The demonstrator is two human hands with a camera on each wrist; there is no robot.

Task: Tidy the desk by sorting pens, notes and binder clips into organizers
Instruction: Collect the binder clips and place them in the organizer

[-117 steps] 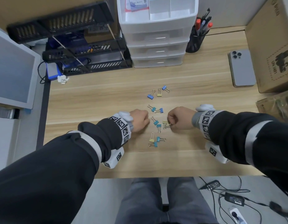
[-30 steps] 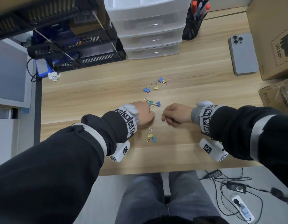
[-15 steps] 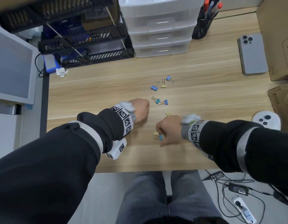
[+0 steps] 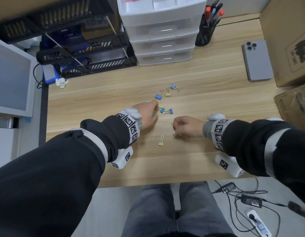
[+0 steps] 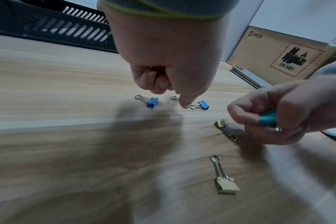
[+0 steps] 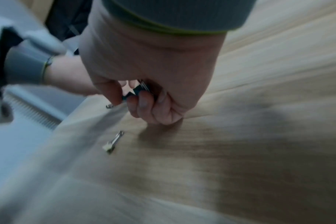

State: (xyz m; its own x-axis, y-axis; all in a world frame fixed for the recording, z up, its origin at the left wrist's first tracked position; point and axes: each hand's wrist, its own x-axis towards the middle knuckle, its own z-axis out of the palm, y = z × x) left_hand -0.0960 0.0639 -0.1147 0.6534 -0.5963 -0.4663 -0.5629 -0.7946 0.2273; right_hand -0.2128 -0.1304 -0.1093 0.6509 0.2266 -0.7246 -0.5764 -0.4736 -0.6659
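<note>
Several binder clips lie on the wooden desk (image 4: pixel 97 103): a blue clip (image 4: pixel 158 96), a gold clip (image 4: pixel 168 94) and another blue clip (image 4: pixel 173 86) at the back. A teal clip (image 4: pixel 162 110) and a blue clip (image 4: pixel 170 111) lie just right of my left hand (image 4: pixel 154 113). That hand is a fist; a teal bit and wire (image 5: pixel 155 67) show inside it. My right hand (image 4: pixel 175 127) grips a teal clip (image 5: pixel 267 116), with wire handles poking out. One gold clip (image 5: pixel 225 128) lies at its fingertips. A second gold clip (image 4: pixel 161 142) lies nearer me.
A white drawer unit (image 4: pixel 163 31) stands at the back, a black pen cup (image 4: pixel 205 34) to its right and black letter trays (image 4: pixel 90 48) to its left. A phone (image 4: pixel 257 60) and cardboard boxes (image 4: pixel 288 40) sit at the right. The desk's front edge (image 4: pixel 148 184) is close.
My right hand came down on the pair of clips nearest me, then drew back up to the right; only the gold one remains there. My left hand shifted toward the teal and blue pair.
</note>
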